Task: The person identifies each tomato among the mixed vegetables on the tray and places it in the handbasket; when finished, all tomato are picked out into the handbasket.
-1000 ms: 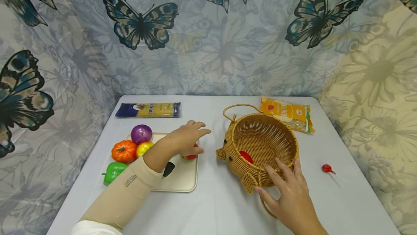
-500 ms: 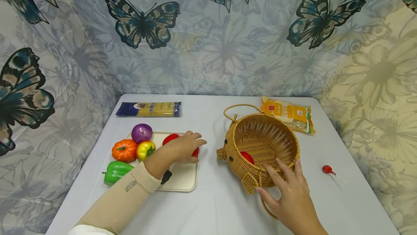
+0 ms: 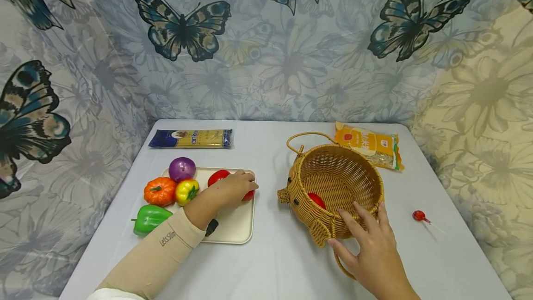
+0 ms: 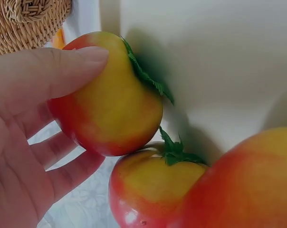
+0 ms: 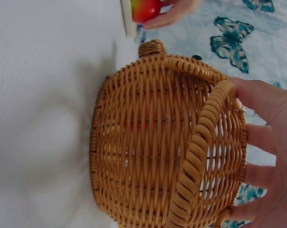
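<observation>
My left hand [image 3: 233, 190] is over the right side of a cream tray [image 3: 231, 240]. In the left wrist view, its thumb and fingers grip a red and yellow tomato [image 4: 117, 102] with green leaves. A second tomato [image 4: 148, 183] lies right beside it, and a larger red and yellow round one [image 4: 250, 183] shows in the corner. My right hand [image 3: 372, 251] holds the near rim of a wicker basket [image 3: 308, 217] with an animal face, fingers spread over the rim and thumb by the ear. Inside the basket sits a red round thing [image 3: 316, 200], partly hidden by the wall.
Left on the tray and table are a purple ball-like vegetable [image 3: 182, 169], an orange pumpkin [image 3: 160, 191], a yellow pepper [image 3: 187, 192] and a green pepper [image 3: 151, 220]. Behind lie a pasta packet [image 3: 191, 138] and an orange grain bag [image 3: 370, 145]. A red lollipop [image 3: 419, 216] lies far right.
My left hand has come down and slightly back toward the tray, closing round the tomato. More of the red tomato behind it shows. The right hand and basket stay in place.
</observation>
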The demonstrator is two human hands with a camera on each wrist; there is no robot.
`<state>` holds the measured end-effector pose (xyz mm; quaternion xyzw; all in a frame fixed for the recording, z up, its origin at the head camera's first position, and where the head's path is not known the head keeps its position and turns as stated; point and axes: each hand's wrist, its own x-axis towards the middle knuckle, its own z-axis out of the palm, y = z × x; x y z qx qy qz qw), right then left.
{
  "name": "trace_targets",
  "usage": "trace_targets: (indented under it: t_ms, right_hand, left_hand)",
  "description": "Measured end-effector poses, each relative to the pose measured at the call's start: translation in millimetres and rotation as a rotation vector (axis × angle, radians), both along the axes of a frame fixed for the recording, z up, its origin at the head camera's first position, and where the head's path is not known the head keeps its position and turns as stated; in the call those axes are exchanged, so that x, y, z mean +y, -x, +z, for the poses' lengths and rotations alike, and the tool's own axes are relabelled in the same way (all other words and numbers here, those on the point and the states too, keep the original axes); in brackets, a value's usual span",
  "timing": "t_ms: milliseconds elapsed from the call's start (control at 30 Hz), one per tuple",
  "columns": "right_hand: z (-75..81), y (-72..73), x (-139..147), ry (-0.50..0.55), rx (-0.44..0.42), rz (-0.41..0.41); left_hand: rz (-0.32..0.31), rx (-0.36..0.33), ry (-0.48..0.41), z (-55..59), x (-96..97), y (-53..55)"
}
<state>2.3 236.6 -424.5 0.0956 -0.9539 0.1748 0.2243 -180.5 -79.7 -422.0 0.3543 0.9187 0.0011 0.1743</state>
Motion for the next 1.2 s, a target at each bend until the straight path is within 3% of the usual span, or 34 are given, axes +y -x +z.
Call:
trace_targets:
  t_ms: [667, 1200]
  right_hand:
    - [1.1, 0.3, -0.8, 0.015, -0.019, -0.008]
    - [-0.7, -0.2, -1.0, 0.016, -0.017, -0.011]
  left_hand:
    - [-0.052, 0.041, -0.131, 11.2, -1.1, 4.9]
    - [-0.156, 0.149, -0.293, 42.5, 13.5, 7.9]
